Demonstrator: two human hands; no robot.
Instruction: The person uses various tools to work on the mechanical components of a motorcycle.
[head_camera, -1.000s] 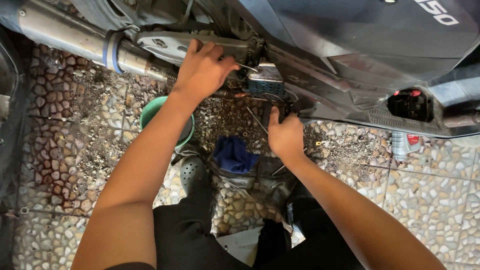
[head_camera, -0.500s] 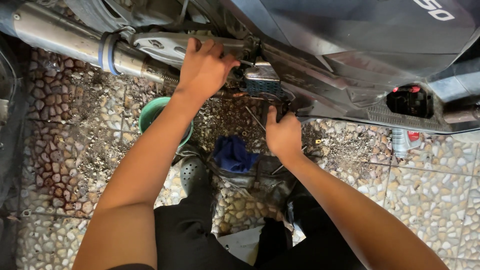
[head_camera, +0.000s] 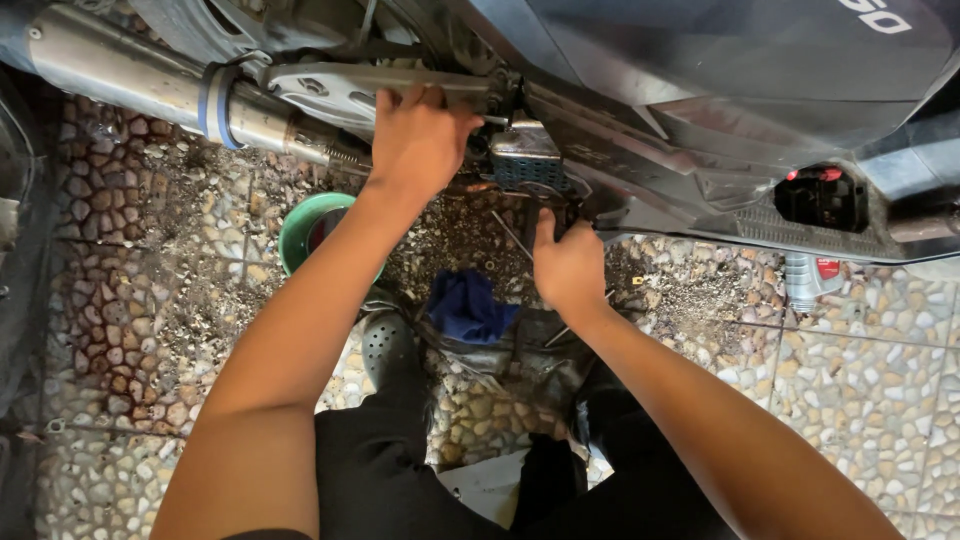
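Observation:
I look down at the underside of a dark grey scooter (head_camera: 720, 90). My left hand (head_camera: 418, 140) reaches up and grips a metal part beside the silver bracket (head_camera: 330, 90), just left of the ribbed foot peg (head_camera: 527, 160). My right hand (head_camera: 568, 265) is lower, fingers curled against the scooter's underside below the peg; what it holds is hidden. A thin metal rod (head_camera: 510, 235) slants between the two hands. A crumpled blue rag (head_camera: 468, 305) lies on the floor near my knees.
The silver exhaust pipe (head_camera: 130, 75) with a blue band runs across the top left. A green bowl (head_camera: 305, 230) stands on the pebble floor, partly behind my left forearm. A small bottle with a red cap (head_camera: 808, 280) lies at right. Grit is scattered under the scooter.
The view has shifted slightly; my left hand stays on the part by the bracket, and my right hand has moved up a little toward the underside.

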